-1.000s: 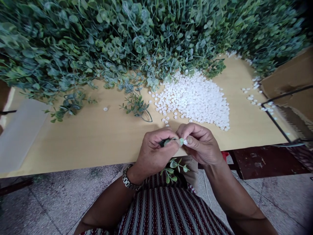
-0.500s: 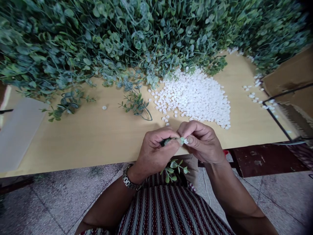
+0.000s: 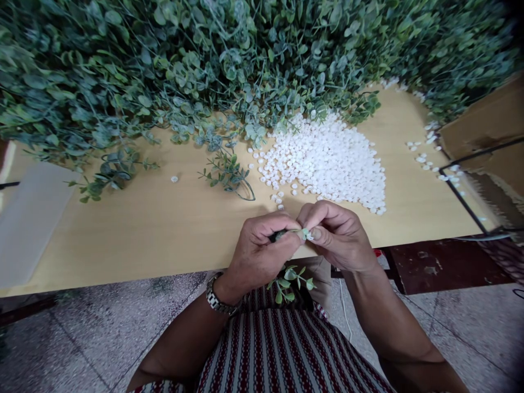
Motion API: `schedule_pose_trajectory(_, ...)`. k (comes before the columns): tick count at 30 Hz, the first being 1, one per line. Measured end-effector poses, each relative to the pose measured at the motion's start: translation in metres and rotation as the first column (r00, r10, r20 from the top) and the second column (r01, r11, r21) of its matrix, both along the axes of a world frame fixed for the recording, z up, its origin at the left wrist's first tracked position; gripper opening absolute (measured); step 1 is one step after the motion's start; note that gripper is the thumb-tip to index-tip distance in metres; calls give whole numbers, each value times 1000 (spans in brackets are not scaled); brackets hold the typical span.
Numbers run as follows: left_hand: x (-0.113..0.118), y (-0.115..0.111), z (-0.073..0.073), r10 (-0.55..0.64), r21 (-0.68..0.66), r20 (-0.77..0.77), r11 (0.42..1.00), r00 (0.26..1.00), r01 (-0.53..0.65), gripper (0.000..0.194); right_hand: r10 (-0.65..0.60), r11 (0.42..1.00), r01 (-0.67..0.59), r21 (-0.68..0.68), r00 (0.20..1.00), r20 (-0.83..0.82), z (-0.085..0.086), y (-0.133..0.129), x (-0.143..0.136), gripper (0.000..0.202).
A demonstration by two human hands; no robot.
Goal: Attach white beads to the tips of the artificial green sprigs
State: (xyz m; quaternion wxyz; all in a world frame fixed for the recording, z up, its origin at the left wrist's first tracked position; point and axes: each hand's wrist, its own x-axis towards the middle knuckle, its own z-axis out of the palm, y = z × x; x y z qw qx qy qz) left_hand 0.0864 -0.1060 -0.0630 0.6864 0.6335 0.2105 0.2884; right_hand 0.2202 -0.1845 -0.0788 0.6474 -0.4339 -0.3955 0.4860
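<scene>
Close to the table's front edge, my left hand (image 3: 265, 245) is closed around a green leafy sprig (image 3: 289, 275), whose leaves hang out below the fist. The sprig's pale green stem end pokes out between thumb and forefinger. My right hand (image 3: 339, 234) pinches a small white plastic piece (image 3: 310, 237) at that stem end. The fingertips of both hands meet there, so how the piece sits on the stem is partly hidden. Just beyond the hands spreads a heap of small round white plastic pieces (image 3: 331, 161).
Piled green foliage (image 3: 204, 65) fills the back of the table (image 3: 135, 234). Two loose sprigs lie in front of it, one at centre (image 3: 230, 173) and one at left (image 3: 112, 174). A whitish sheet (image 3: 35, 218) is at the left, a cardboard box (image 3: 487, 128) at the right.
Both hands keep the same grip and hardly move. The view shifts very slightly.
</scene>
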Motion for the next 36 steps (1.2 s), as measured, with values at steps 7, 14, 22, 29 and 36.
schedule_pose_trajectory(7,2,-2,0,10,-34,7,999,1000,-10,15,-25,1000,25,5,999,-48,-2,1,-2,3)
schedule_pose_trajectory(14,2,1,-3,-18,-11,8,1000,1000,18,17,-10,1000,10,15,1000,-18,-3,1,-1,2)
schedule_pose_trajectory(22,1,1,-3,-31,6,21,999,999,31,17,18,1000,-18,15,1000,17,-1,0,1,3)
schedule_pose_trajectory(29,2,1,-2,-22,35,10,999,1000,21,19,-29,999,23,38,990,141,-3,1,-1,5)
schedule_pose_trajectory(36,5,3,-1,143,-141,46,981,989,-135,17,-388,920,323,220,828,405,6,-9,-6,14)
